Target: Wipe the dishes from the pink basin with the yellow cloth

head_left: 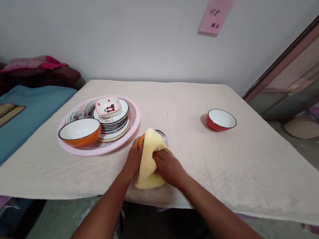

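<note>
Near the front edge of the table, my left hand [135, 159] grips the side of an orange bowl [141, 141] with a dark rim. A yellow cloth [147, 166] covers most of that bowl and hangs down in front. My right hand [168, 166] is closed on the cloth and presses it toward the bowl; its fingertips are hidden in the folds. To the right, a red bowl [219, 122] with a white inside stands upright on the tablecloth.
A pink basin [138, 116] on the left holds a larger orange bowl [81, 137], several stacked plates [116, 126], and a small rectangular dish [108, 106] on top. The cream tablecloth [180, 98] reaches the wall, where a pink note [216, 15] hangs.
</note>
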Demonstrator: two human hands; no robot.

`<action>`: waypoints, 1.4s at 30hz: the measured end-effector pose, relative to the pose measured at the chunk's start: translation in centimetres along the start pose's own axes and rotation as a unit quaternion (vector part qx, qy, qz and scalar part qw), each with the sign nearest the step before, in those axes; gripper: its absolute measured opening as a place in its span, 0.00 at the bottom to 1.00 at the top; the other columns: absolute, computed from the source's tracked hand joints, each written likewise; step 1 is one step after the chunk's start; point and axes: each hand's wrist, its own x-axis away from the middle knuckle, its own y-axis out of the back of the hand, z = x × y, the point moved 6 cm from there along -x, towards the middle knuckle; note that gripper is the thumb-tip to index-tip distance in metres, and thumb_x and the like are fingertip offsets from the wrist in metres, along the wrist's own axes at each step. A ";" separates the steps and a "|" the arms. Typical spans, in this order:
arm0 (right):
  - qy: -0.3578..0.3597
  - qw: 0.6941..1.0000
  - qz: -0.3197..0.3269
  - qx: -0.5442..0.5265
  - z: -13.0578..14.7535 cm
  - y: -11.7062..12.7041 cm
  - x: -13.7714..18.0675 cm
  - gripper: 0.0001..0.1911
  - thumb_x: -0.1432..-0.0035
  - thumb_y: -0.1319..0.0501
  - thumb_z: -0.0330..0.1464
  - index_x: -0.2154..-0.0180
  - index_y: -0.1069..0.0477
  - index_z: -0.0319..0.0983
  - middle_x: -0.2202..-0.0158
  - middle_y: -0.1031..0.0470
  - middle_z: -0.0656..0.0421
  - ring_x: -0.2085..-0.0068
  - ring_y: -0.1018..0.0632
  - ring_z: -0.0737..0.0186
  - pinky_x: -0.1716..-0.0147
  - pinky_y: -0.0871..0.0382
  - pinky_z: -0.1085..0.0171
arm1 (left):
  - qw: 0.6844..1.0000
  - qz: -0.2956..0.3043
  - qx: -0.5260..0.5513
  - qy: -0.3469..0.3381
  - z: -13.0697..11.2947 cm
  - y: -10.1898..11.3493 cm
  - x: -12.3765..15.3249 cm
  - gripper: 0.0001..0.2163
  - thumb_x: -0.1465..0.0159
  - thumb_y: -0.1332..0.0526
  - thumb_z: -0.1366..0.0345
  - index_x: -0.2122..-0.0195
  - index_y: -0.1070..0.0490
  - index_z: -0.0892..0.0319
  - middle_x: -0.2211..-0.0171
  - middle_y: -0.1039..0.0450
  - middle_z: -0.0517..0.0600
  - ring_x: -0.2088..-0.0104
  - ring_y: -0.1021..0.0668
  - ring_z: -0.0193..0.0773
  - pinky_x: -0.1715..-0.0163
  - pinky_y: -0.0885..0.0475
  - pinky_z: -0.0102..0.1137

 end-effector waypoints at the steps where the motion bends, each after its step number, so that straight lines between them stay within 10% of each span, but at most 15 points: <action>1: 0.010 1.000 0.001 0.021 -0.3 0.1 -0.1 0.13 0.41 0.46 0.27 0.55 0.30 0.38 0.56 0.27 0.53 0.52 0.30 0.56 0.45 0.43 0.53 | 1.000 0.015 -0.015 -0.001 -0.1 0.3 -0.2 0.17 0.42 0.42 0.64 0.51 0.33 0.59 0.54 0.28 0.52 0.55 0.27 0.44 0.53 0.32 0.38; 9: -0.133 0.984 -0.039 -0.109 0.8 -0.8 0.3 0.15 0.46 0.47 0.23 0.57 0.31 0.37 0.59 0.27 0.53 0.57 0.29 0.58 0.56 0.32 0.60 | 0.999 -0.012 -0.018 -0.035 -1.2 -0.3 0.5 0.19 0.42 0.43 0.66 0.48 0.34 0.56 0.52 0.29 0.52 0.53 0.28 0.44 0.51 0.34 0.37; 14: -0.032 0.997 0.058 -0.035 0.6 0.0 0.2 0.18 0.45 0.46 0.25 0.52 0.32 0.38 0.53 0.29 0.53 0.50 0.32 0.56 0.44 0.44 0.54 | 0.997 -0.006 -0.053 -0.059 -1.6 0.5 0.7 0.17 0.41 0.45 0.66 0.50 0.33 0.57 0.52 0.29 0.51 0.53 0.28 0.41 0.50 0.35 0.36; 22: -0.088 0.990 0.111 0.011 -0.4 2.4 0.5 0.19 0.48 0.46 0.24 0.53 0.32 0.40 0.53 0.29 0.54 0.49 0.32 0.57 0.45 0.48 0.54 | 0.992 -0.008 -0.108 -0.072 -1.4 0.0 0.9 0.18 0.40 0.45 0.64 0.48 0.35 0.57 0.51 0.30 0.53 0.52 0.29 0.44 0.50 0.35 0.38; 29: -0.197 0.975 0.033 -0.101 -0.5 2.4 0.4 0.13 0.41 0.50 0.29 0.58 0.29 0.40 0.58 0.26 0.54 0.58 0.27 0.59 0.58 0.36 0.61 | 0.990 -0.029 -0.115 -0.072 -0.5 -0.2 1.2 0.21 0.40 0.46 0.64 0.44 0.38 0.56 0.47 0.33 0.55 0.49 0.30 0.44 0.47 0.38 0.40; 35: -0.403 0.886 0.002 -0.228 -5.3 -0.2 1.3 0.08 0.48 0.47 0.28 0.68 0.30 0.39 0.69 0.24 0.55 0.68 0.25 0.59 0.69 0.33 0.62 | 0.973 -0.009 -0.225 -0.048 -0.9 -1.6 2.7 0.31 0.42 0.43 0.55 0.38 0.47 0.55 0.48 0.36 0.58 0.51 0.29 0.50 0.51 0.35 0.44; 42: -0.381 0.828 -0.187 -0.368 -5.6 2.2 0.8 0.10 0.48 0.48 0.33 0.65 0.31 0.38 0.66 0.25 0.56 0.65 0.26 0.59 0.68 0.31 0.62 | 0.987 0.000 -0.149 -0.065 -1.1 -3.1 2.5 0.34 0.46 0.37 0.57 0.39 0.47 0.53 0.51 0.35 0.56 0.52 0.30 0.48 0.51 0.35 0.44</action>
